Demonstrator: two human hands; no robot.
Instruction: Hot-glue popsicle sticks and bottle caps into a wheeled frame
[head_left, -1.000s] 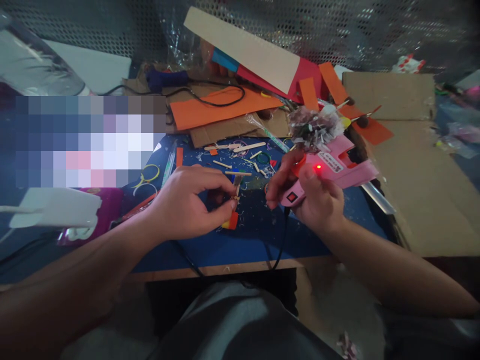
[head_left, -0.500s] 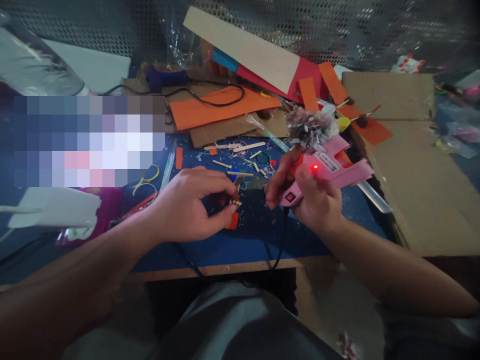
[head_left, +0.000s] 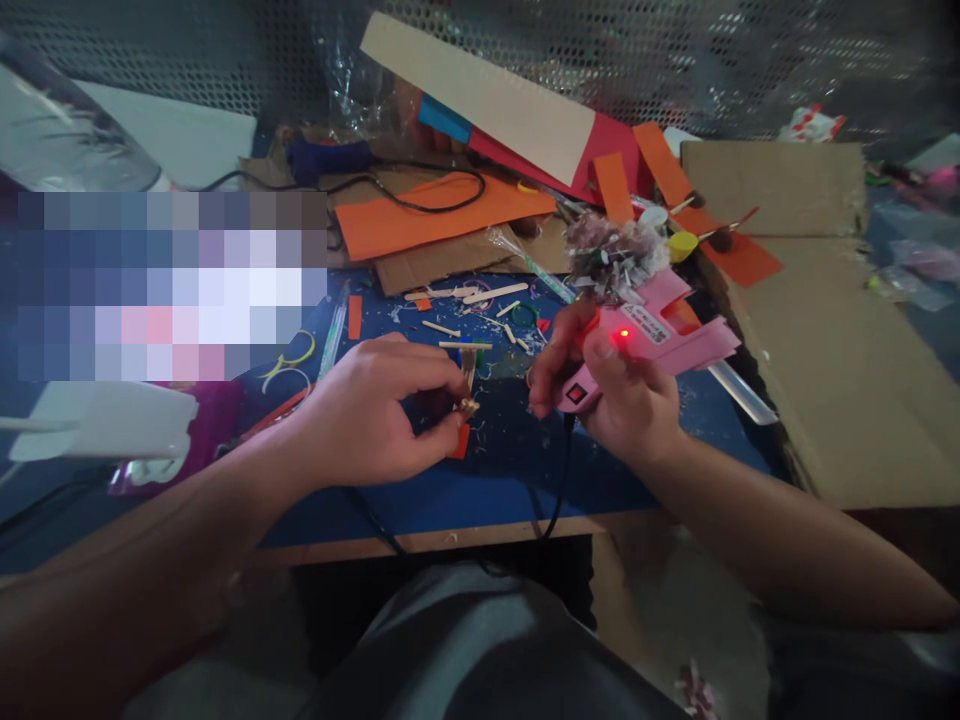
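Observation:
My left hand (head_left: 397, 405) is closed in a pinch on a small piece made of wooden sticks (head_left: 468, 368). A crosswise stick tops the piece, and its lower end shows pale bits between thumb and fingertips. My right hand (head_left: 630, 395) is wrapped round a pink hot glue gun (head_left: 656, 325), whose red light is lit near my thumb. From the gun's handle end a black cord runs down over the table edge. A small orange scrap (head_left: 460, 441) lies just below my left fingertips.
Craft-stick scraps (head_left: 495, 293) litter the blue table (head_left: 517, 480). Behind are an orange sheet (head_left: 442, 212) and a blue glue gun (head_left: 330, 160) with its cord. Cardboard (head_left: 855, 380) covers the right side. A white charger (head_left: 105, 420) lies at left, near a blurred-out patch.
The stick piece in my left hand has turned slightly, so more of its upright part shows. My right hand keeps the glue gun in nearly the same place. The view has shifted a little.

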